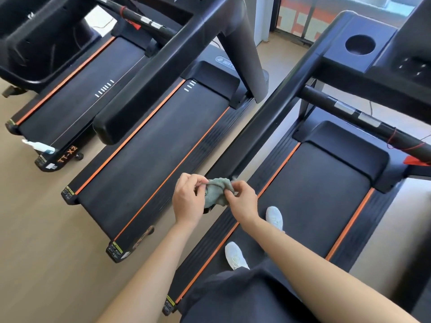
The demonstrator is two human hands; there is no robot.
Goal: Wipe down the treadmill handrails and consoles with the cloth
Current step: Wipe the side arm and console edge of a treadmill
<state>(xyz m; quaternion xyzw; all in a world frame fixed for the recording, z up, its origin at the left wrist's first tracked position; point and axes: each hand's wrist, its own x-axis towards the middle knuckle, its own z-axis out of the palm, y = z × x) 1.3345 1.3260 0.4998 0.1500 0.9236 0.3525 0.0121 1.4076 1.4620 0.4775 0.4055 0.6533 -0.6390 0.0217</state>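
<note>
Hands, left [186, 199] and right [242, 201], pinch a bunched green cloth [218, 192], hiding the near handrail [268, 127] end.

Pale wood-look floor [46, 229] runs between the machines. A white and pale-blue spray bottle [38, 146] lies on its side at the rear end of the far-left running deck [70, 96], just beside an orange "TT-X2" label [67, 154] and a small black caster [80, 156]. Two white trainers [274, 217] stand on the right-hand belt [310, 194], one ahead of the other, below dark shorts [233, 297]. Thin orange stripes edge each belt. At the back stands an orange and white wall panel [300, 17], and a thin cable [102, 25] trails over the floor further left.
</note>
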